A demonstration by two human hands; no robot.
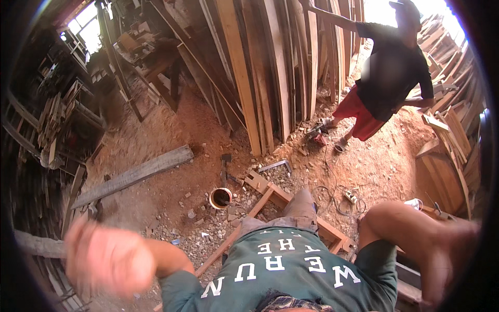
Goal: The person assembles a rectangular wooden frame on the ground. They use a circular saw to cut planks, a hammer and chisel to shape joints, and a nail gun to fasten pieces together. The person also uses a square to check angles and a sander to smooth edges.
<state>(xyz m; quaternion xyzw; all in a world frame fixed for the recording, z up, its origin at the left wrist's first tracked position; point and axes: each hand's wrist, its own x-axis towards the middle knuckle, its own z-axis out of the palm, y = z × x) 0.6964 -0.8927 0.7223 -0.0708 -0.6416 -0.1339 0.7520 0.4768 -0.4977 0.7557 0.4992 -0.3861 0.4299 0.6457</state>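
My left hand (112, 257) is raised at the lower left, smeared by motion, so its fingers cannot be read. At the right rim my right arm is bent, and my right hand (457, 239) is dark and blurred; what it holds, if anything, does not show. Below me lies a wooden frame (327, 229) of joined timbers, partly hidden by my legs and green shirt. Beside its far left corner are a hammer (225, 166) and a metal angle piece (275, 166). A small bucket (212, 199) with dark contents stands left of the frame.
Tall planks (254, 78) lean at the back. A co-worker (387, 78) in dark shirt and red shorts stands far right, one arm toward them, a corded power tool (317, 136) by the feet. A cable and socket block (351, 197) lie nearer. A long beam (138, 174) rests left.
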